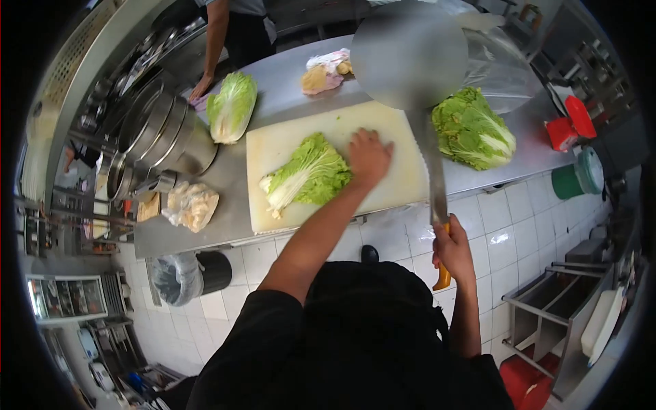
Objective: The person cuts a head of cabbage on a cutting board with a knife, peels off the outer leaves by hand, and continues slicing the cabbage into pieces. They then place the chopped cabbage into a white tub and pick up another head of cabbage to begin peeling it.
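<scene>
My left hand (370, 158) lies on the white cutting board (403, 188) with its fingers stretched out, holding nothing. Just left of it on the board rests a leafy piece of napa cabbage (311, 171), its white stem end toward the lower left. The orange handle of a long knife (439, 195) is wrapped in my right hand (454, 253). Its blade points away from me, past the board's right edge, and its tip merges with a blurred patch. One napa cabbage (473, 130) sits right of the board, and another napa cabbage (232, 107) stands at its far left corner.
Large metal pots (164, 130) and a bag of pale pieces (191, 206) stand on the left of the steel table (287, 72). Across it, a person's hand (201, 87) touches the edge. A lined bin (179, 279) is below; a red box (570, 123) lies right.
</scene>
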Demonstrator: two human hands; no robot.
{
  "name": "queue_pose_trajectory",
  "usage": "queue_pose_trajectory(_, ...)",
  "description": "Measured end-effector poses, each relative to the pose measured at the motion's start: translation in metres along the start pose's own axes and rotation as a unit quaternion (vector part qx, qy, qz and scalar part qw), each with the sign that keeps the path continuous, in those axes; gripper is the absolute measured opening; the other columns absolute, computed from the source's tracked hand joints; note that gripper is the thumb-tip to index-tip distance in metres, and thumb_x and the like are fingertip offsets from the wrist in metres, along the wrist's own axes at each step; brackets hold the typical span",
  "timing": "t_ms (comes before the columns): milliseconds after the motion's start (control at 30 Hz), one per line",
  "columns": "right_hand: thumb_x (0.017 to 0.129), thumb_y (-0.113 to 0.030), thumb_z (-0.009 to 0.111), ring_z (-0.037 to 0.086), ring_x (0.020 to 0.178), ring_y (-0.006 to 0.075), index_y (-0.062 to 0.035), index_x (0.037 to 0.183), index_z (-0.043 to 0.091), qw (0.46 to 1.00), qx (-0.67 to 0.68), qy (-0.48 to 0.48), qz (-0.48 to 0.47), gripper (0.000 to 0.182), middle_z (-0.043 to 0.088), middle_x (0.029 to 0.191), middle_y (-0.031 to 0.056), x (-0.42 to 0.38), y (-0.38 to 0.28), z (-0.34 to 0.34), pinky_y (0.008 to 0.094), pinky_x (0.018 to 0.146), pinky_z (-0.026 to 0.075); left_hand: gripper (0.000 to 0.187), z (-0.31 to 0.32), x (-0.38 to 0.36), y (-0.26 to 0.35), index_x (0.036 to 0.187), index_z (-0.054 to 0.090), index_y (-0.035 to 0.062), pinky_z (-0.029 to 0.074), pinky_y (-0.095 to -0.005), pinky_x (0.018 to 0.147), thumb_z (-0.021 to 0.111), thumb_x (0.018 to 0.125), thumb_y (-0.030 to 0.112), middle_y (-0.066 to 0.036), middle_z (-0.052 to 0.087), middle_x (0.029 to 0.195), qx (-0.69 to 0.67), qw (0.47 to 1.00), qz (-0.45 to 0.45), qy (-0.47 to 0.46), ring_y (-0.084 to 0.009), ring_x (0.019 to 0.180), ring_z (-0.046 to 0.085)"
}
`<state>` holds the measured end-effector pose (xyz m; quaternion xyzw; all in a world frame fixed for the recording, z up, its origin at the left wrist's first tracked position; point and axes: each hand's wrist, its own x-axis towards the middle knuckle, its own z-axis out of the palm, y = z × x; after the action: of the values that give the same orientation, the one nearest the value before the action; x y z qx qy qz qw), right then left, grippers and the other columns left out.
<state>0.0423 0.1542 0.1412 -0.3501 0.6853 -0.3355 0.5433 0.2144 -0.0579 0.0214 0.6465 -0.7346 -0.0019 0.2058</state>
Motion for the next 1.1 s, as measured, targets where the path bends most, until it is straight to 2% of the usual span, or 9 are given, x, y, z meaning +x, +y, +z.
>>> queue_pose_trajectory(300,0.104,-0.018,0.05,0.048,0.039,0.0112,-0.0072,0.098,0.047,0.998,-0.005,0.022,-0.055,0.013,0.047,0.056,0.0013,0.008,-0.001,0.01,0.0266,0.035,0.04,0.02,-0.036,-0.083,-0.003,0.082,0.07,0.0111,0.05,-0.0395,0.056,0.069,0.088,0.03,-0.007,0.06,0.075,-0.093,0.945,0.312,0.019,-0.0234,0.075,0.063)
queue_pose_trajectory(600,0.102,-0.024,0.053,0.045,0.038,0.0134,-0.0105,0.101,0.049,0.998,-0.053,0.025,-0.032,0.014,0.045,0.058,0.0021,0.057,0.013,0.062,0.0297,0.034,0.037,0.024,-0.23,-0.195,-0.179,0.072,0.067,-0.0005,0.052,-0.0353,0.064,0.072,0.089,0.016,-0.013,0.067,0.07,-0.325,0.922,-0.211,0.015,-0.0244,0.066,0.067)
queue_pose_trajectory(700,0.1,-0.024,0.053,0.046,0.038,0.014,-0.011,0.099,0.049,0.995,-0.092,0.029,-0.031,0.014,0.046,0.059,0.0026,0.057,0.006,0.079,0.0297,0.034,0.037,0.017,-0.249,-0.267,-0.297,0.074,0.069,-0.0035,0.051,-0.0294,0.064,0.07,0.09,0.003,-0.007,0.072,0.073,-0.346,0.86,-0.314,0.206,-0.008,0.07,0.062)
queue_pose_trajectory(800,0.1,-0.024,0.053,0.046,0.039,0.0139,-0.0107,0.097,0.05,0.991,-0.112,0.053,-0.053,0.014,0.046,0.06,0.0028,0.07,0.02,0.083,0.0297,0.034,0.038,0.026,-0.303,-0.332,-0.411,0.075,0.071,-0.0023,0.046,-0.0287,0.059,0.075,0.09,0.019,-0.001,0.054,0.059,-0.192,0.818,-0.442,0.314,-0.009,0.062,0.051)
queue_pose_trajectory(900,0.099,-0.026,0.056,0.045,0.04,0.0135,-0.0091,0.094,0.051,0.991,-0.102,0.058,-0.059,0.018,0.047,0.06,0.0027,0.069,0.018,0.093,0.0297,0.035,0.037,0.048,-0.382,-0.378,-0.518,0.075,0.069,-0.0015,0.043,-0.0399,0.059,0.067,0.092,0.043,-0.012,0.06,0.058,0.078,0.799,-0.475,0.361,-0.0213,0.055,0.05)
queue_pose_trajectory(933,0.099,-0.026,0.057,0.045,0.04,0.0134,-0.0089,0.094,0.051,0.992,-0.09,0.073,-0.056,0.019,0.047,0.06,0.0026,0.067,0.02,0.09,0.0298,0.035,0.037,0.054,-0.407,-0.391,-0.561,0.079,0.071,-0.002,0.047,-0.0408,0.067,0.063,0.093,0.05,-0.017,0.065,0.069,0.102,0.796,-0.505,0.317,-0.0274,0.065,0.059)
queue_pose_trajectory(1000,0.098,-0.027,0.059,0.046,0.042,0.0132,-0.0089,0.096,0.052,0.989,-0.118,0.06,-0.074,0.02,0.048,0.062,0.0024,0.076,0.032,0.077,0.0298,0.037,0.039,0.086,-0.43,-0.404,-0.619,0.15,0.042,0.0068,0.037,-0.0668,0.103,0.058,0.09,0.066,-0.024,0.037,0.156,0.292,0.722,-0.607,0.16,-0.0408,0.145,0.031)
queue_pose_trajectory(1067,0.098,-0.021,0.059,0.049,0.047,0.0133,-0.0062,0.105,0.054,0.991,-0.11,0.035,-0.073,0.017,0.05,0.064,0.0026,0.06,0.019,0.084,0.03,0.04,0.041,0.104,-0.431,-0.406,-0.66,0.161,0.018,0.0219,0.015,-0.0803,0.106,0.056,0.083,0.078,-0.019,0.011,0.167,0.358,0.705,-0.573,0.214,-0.0486,0.151,0.005)
queue_pose_trajectory(1100,0.098,-0.018,0.058,0.05,0.047,0.0133,-0.0054,0.107,0.053,0.989,-0.125,0.04,-0.071,0.016,0.051,0.065,0.003,0.057,0.014,0.084,0.031,0.04,0.042,0.097,-0.433,-0.373,-0.628,0.16,0.025,0.0167,0.015,-0.0765,0.109,0.057,0.087,0.073,-0.02,0.017,0.165,0.366,0.73,-0.507,0.277,-0.0453,0.151,0.011)
